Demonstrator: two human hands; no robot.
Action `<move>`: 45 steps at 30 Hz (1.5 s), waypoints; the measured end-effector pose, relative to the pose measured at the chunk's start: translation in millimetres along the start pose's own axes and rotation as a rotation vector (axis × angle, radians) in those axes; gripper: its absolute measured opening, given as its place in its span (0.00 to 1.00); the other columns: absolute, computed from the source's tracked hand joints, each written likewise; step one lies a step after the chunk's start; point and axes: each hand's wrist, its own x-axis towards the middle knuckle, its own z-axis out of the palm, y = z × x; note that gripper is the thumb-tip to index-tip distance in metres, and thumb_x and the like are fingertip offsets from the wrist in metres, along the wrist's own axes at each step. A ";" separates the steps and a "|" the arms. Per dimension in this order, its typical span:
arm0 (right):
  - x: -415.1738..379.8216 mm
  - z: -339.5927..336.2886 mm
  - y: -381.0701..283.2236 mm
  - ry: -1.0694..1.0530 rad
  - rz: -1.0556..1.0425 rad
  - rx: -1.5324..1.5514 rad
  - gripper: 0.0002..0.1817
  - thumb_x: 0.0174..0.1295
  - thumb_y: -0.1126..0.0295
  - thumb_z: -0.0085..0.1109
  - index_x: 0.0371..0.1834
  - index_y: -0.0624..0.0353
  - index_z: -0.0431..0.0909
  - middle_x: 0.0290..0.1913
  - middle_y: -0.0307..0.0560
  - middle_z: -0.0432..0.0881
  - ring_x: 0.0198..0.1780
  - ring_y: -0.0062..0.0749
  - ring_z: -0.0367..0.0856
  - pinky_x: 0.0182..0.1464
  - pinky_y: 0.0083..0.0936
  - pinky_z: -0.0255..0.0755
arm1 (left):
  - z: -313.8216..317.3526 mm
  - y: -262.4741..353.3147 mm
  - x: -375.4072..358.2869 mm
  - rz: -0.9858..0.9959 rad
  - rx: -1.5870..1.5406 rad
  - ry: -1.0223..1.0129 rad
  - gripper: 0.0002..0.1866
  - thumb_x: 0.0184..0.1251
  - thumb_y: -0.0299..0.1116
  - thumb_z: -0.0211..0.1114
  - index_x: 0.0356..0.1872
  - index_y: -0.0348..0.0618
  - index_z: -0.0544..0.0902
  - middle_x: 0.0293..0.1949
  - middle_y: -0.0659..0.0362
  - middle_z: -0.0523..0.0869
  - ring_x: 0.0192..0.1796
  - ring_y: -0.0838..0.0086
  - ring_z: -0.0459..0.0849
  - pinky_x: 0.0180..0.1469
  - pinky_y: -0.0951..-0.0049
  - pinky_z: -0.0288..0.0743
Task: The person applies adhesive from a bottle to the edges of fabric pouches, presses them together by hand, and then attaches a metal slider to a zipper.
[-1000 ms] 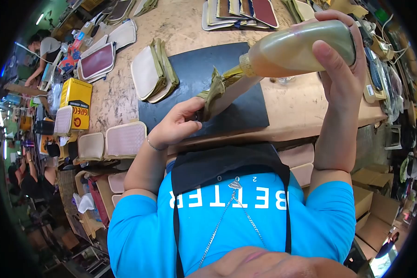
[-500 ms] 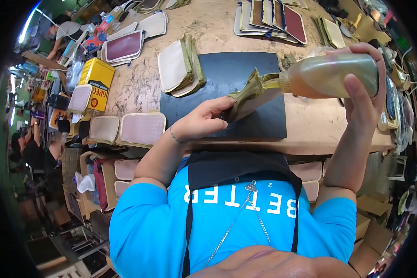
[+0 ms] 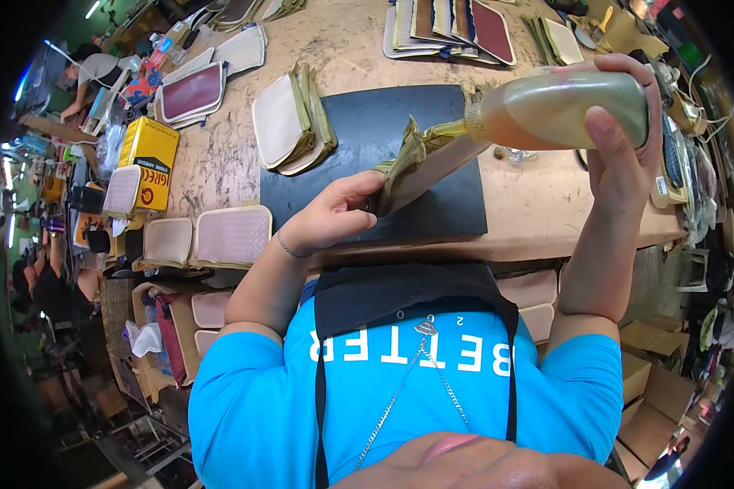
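My left hand [image 3: 334, 213] pinches one end of an olive-edged fabric piece [image 3: 404, 167], raised above a black board [image 3: 359, 118]. Its pale panel side slants up to the right. In my right hand [image 3: 628, 147] a squeeze bottle [image 3: 559, 110] of amber liquid lies nearly horizontal. The bottle's tip points left and is at the olive edge of the piece; exact contact is hard to make out. A stack of pale panels with olive edges [image 3: 289, 122] rests partly on the board's left part.
Pale panels [image 3: 235, 235] lie along the near left table edge, by a yellow can [image 3: 149, 159]. Maroon panels [image 3: 192, 94] are farther left. Another stack [image 3: 448, 33] sits at the back, olive-edged pieces [image 3: 559, 41] to its right. A person [image 3: 98, 69] is far left.
The view has shifted, so the table and both hands appear farther left. The bottle tip has moved slightly along the olive edge toward my left hand. Both hands keep their holds.
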 end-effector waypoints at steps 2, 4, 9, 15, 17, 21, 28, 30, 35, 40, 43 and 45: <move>-0.4 2.6 1.8 0.004 -0.033 0.064 0.28 0.59 0.65 0.69 0.59 0.65 0.68 0.47 0.53 0.82 0.50 0.34 0.83 0.54 0.27 0.76 | 0.1 0.7 -0.3 -0.004 0.001 -0.001 0.26 0.55 0.21 0.56 0.59 0.29 0.71 0.60 0.57 0.72 0.63 0.76 0.67 0.66 0.75 0.58; -0.9 5.0 1.1 -0.009 -0.046 0.114 0.27 0.58 0.67 0.69 0.58 0.64 0.70 0.45 0.50 0.84 0.49 0.31 0.84 0.52 0.24 0.77 | -1.3 0.8 -1.1 -0.017 0.001 -0.002 0.26 0.55 0.21 0.56 0.58 0.29 0.71 0.60 0.57 0.72 0.63 0.77 0.67 0.66 0.76 0.59; -5.0 6.3 -1.8 -0.097 -0.035 0.193 0.27 0.58 0.66 0.69 0.57 0.64 0.69 0.45 0.53 0.83 0.49 0.33 0.83 0.53 0.27 0.77 | 0.9 7.5 -2.0 -0.021 0.014 0.015 0.26 0.55 0.22 0.56 0.59 0.29 0.70 0.59 0.57 0.71 0.65 0.76 0.66 0.67 0.74 0.58; -10.8 -2.9 5.5 0.136 0.089 0.301 0.26 0.61 0.67 0.66 0.58 0.65 0.69 0.49 0.54 0.81 0.51 0.33 0.82 0.54 0.29 0.77 | 16.0 6.9 1.5 0.260 0.883 0.412 0.31 0.57 0.27 0.63 0.63 0.28 0.67 0.62 0.45 0.71 0.67 0.56 0.68 0.69 0.64 0.59; -13.7 1.1 8.0 0.255 0.113 0.335 0.25 0.63 0.67 0.66 0.59 0.65 0.69 0.50 0.52 0.80 0.50 0.32 0.82 0.54 0.28 0.77 | 17.7 4.5 3.7 0.353 1.312 0.611 0.31 0.57 0.29 0.65 0.63 0.30 0.68 0.60 0.42 0.72 0.65 0.50 0.69 0.67 0.61 0.62; -20.9 6.1 6.1 0.256 0.178 0.370 0.24 0.66 0.66 0.60 0.60 0.66 0.66 0.53 0.54 0.78 0.54 0.35 0.80 0.57 0.30 0.77 | -4.0 -21.8 9.4 0.565 1.661 0.907 0.26 0.54 0.30 0.68 0.56 0.37 0.75 0.54 0.48 0.77 0.59 0.54 0.74 0.61 0.58 0.68; -18.3 13.8 -0.8 0.207 0.261 0.337 0.24 0.64 0.68 0.63 0.60 0.65 0.68 0.49 0.50 0.79 0.50 0.30 0.81 0.53 0.26 0.77 | -13.4 -21.4 4.0 0.598 1.770 0.959 0.25 0.52 0.30 0.70 0.54 0.40 0.78 0.53 0.52 0.79 0.56 0.56 0.78 0.60 0.59 0.70; -16.2 21.0 -3.9 0.251 0.292 0.353 0.22 0.62 0.71 0.66 0.57 0.63 0.70 0.46 0.47 0.80 0.46 0.27 0.82 0.48 0.22 0.78 | -14.8 -21.6 3.3 0.599 1.766 0.961 0.25 0.52 0.30 0.70 0.54 0.40 0.78 0.53 0.52 0.79 0.56 0.56 0.78 0.60 0.59 0.70; -15.5 24.2 2.5 0.249 0.333 0.325 0.23 0.61 0.71 0.67 0.57 0.61 0.70 0.46 0.46 0.80 0.45 0.26 0.82 0.44 0.21 0.80 | -15.7 -21.3 2.4 0.613 1.700 0.954 0.26 0.50 0.29 0.70 0.54 0.41 0.79 0.53 0.51 0.79 0.57 0.56 0.78 0.61 0.58 0.70; -16.1 27.8 6.8 0.260 0.328 0.286 0.23 0.61 0.70 0.68 0.57 0.61 0.70 0.45 0.46 0.80 0.45 0.26 0.82 0.44 0.21 0.80 | -15.9 -18.0 1.8 0.606 1.659 0.936 0.25 0.50 0.29 0.71 0.53 0.42 0.79 0.55 0.51 0.79 0.58 0.55 0.78 0.61 0.57 0.70; -15.5 29.2 5.7 0.261 0.323 0.295 0.23 0.61 0.70 0.68 0.57 0.61 0.70 0.45 0.45 0.80 0.45 0.26 0.82 0.44 0.21 0.79 | -16.7 -18.7 0.3 0.610 1.635 0.914 0.25 0.50 0.30 0.72 0.53 0.43 0.80 0.56 0.51 0.79 0.58 0.55 0.78 0.61 0.57 0.70; -15.9 28.1 4.0 0.250 0.320 0.310 0.23 0.60 0.70 0.68 0.57 0.61 0.70 0.45 0.45 0.80 0.45 0.26 0.82 0.45 0.21 0.78 | -16.4 -18.6 0.6 0.625 1.629 0.917 0.25 0.50 0.29 0.72 0.53 0.43 0.80 0.56 0.51 0.79 0.58 0.55 0.78 0.60 0.57 0.70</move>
